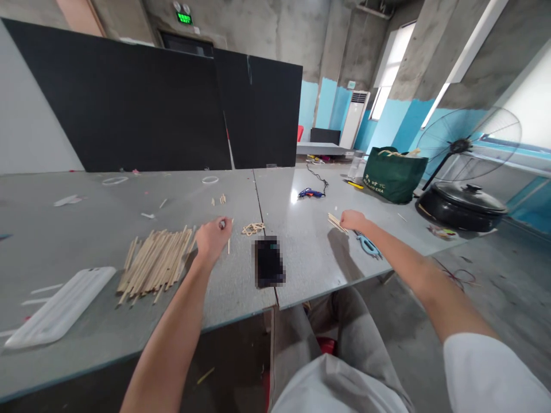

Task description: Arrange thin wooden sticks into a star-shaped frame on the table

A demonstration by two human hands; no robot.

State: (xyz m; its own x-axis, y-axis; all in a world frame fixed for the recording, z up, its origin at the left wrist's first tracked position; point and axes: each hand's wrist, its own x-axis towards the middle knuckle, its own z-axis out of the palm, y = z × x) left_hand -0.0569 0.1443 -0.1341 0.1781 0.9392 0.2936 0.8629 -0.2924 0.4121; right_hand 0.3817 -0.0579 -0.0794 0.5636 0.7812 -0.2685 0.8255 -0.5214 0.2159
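Across the grey counter (pixel 310 275), a pile of wooden sticks (pixel 157 263) lies beside the left hand (pixel 213 238), its grip curled at 1 stick (pixel 229 246); I cannot tell if it holds it. The right hand (pixel 353 219) bunches at the ends of more sticks (pixel 337 222) by blue scissors (pixel 368 245), its hold also unclear.

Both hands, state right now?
Left hand: curled beside a thin stick; grip can't be told.
Right hand: curled at a few sticks; grip can't be told.
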